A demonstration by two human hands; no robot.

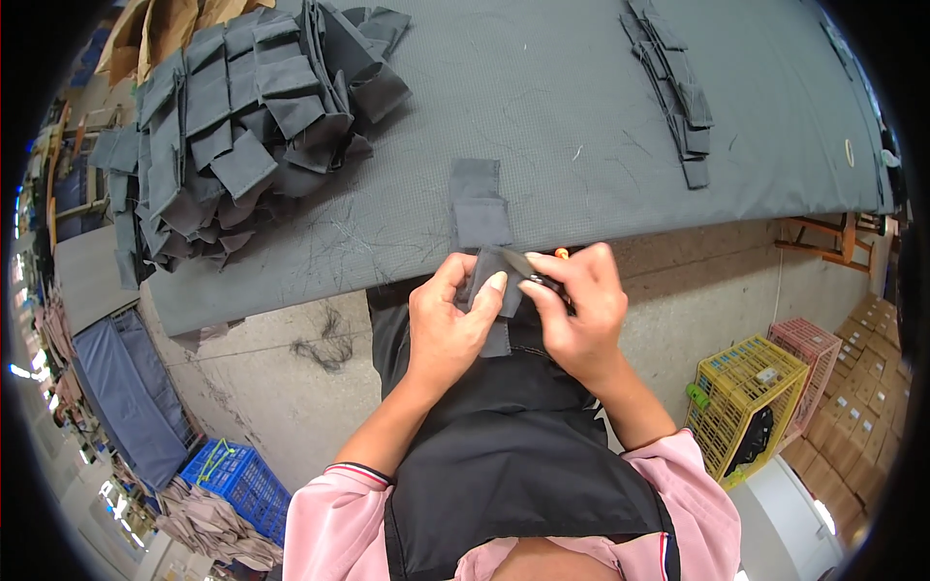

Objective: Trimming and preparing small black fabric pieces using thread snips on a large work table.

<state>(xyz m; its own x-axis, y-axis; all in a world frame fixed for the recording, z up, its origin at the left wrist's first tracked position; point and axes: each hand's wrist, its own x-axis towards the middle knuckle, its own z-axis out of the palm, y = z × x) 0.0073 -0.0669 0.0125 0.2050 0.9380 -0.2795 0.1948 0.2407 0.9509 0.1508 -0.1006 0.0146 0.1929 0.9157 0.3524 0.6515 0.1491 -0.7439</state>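
Observation:
At the table's near edge, my left hand [450,315] pinches a dark grey fabric piece [490,266] between thumb and fingers. The piece belongs to a strip of stitched grey fabric pieces [480,203] that lies partly on the table and hangs down over my apron. Close on its right, my right hand [584,315] is closed around small thread snips [518,261], with the dark blade pointing left against the fabric. The handle is mostly hidden in my palm, and a small orange tip shows above my fingers.
A large heap of grey fabric pieces [232,126] covers the table's left side. Another joined strip [673,92] lies at the far right. Loose threads are scattered on the grey tabletop [572,107] and floor. A blue crate [232,484] stands left, a yellow crate [746,387] right.

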